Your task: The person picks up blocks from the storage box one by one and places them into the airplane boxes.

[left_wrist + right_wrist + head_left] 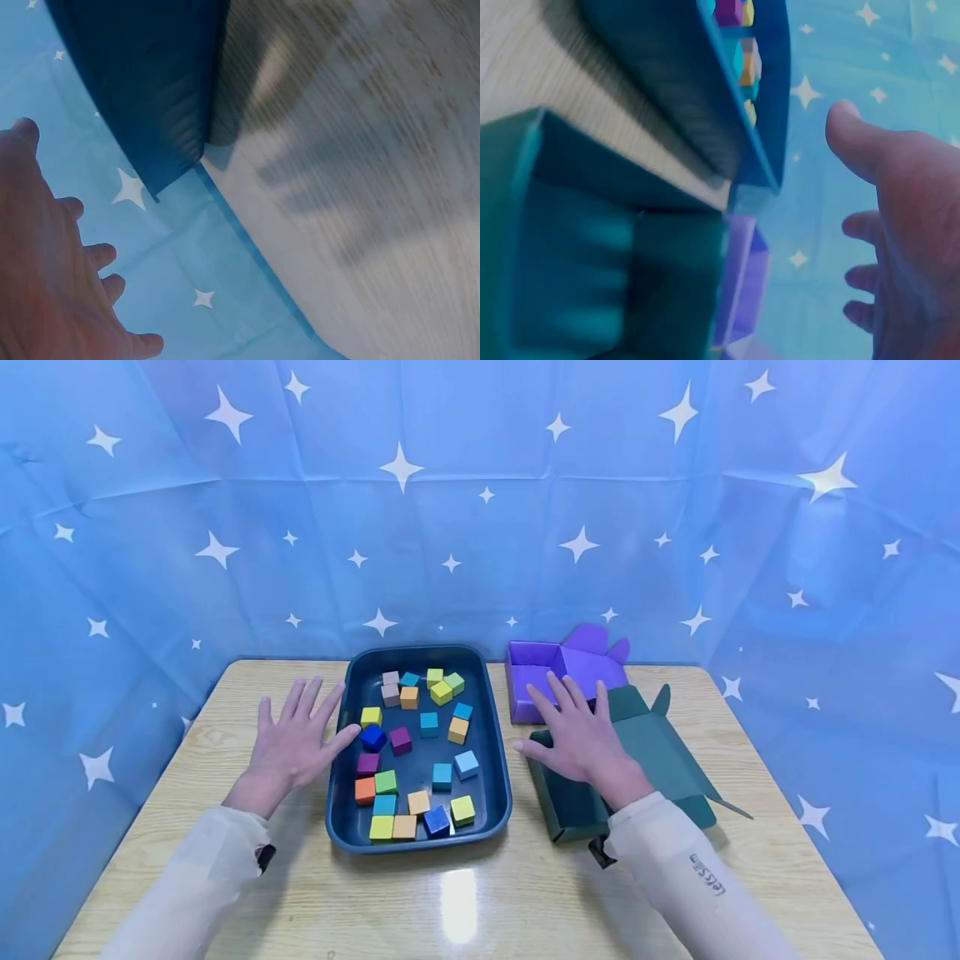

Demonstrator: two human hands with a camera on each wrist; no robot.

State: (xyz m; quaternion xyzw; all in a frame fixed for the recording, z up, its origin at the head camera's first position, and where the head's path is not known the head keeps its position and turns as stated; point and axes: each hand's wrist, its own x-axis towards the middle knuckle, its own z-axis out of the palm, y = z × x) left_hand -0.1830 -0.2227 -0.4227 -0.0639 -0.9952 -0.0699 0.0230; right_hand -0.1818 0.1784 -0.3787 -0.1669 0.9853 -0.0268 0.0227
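My left hand (pixel 298 739) spreads its fingers over the left rim of a dark blue tray (pixel 420 843), holding nothing. In the tray lie many small coloured cubes, among them a dark blue cube (pixel 372 737) close to the left thumb, a purple cube (pixel 401 741) and an orange cube (pixel 364 791). My right hand (pixel 581 735), also spread and holding nothing, hovers over a dark green box (pixel 555 814) with its lid folded out to the right. Behind that hand stands an open purple box (pixel 529 714). In the right wrist view the green box's visible interior (pixel 577 255) holds nothing.
A pale wooden table (pixel 390 910) carries the tray and both boxes. The green lid (pixel 667 747) sticks out to the right. A blue star-patterned cloth (pixel 465 527) hangs behind and along both sides of the table.
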